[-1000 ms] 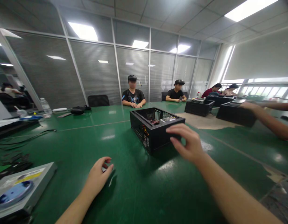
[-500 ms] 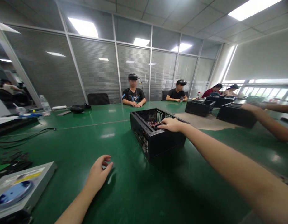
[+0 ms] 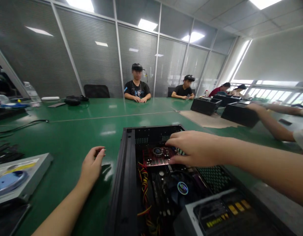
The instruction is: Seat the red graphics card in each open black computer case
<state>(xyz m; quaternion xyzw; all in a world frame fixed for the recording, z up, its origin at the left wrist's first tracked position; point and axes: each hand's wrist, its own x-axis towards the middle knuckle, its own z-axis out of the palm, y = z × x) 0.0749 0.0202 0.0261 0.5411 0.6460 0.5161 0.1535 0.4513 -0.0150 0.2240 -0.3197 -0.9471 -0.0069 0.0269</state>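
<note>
An open black computer case (image 3: 128, 157) lies on the green table in front of me. Inside it, my right hand (image 3: 190, 147) grips the right end of a red graphics card (image 3: 153, 155), thumb on the near side and fingers on the far side. The hand hides that end of the card. Nearer me in the case are a round cooling fan (image 3: 182, 188), a bundle of coloured cables (image 3: 143, 180) and a power supply (image 3: 190, 213) with a yellow-marked label. Left of the case, my left hand (image 3: 92, 164) hovers near the tabletop, open with loosely curled fingers and nothing visible in it.
A silver optical drive (image 3: 35, 170) lies at the left, with black cables (image 3: 9, 152) behind it. Two people sit across the table (image 3: 97, 131). More computer cases (image 3: 239, 113) stand at the right, where another person's arm (image 3: 271, 124) reaches over one.
The computer case has come much closer to me and turned, with my right hand at its inside. My left hand sits slightly further left and higher in view. My view has tilted down.
</note>
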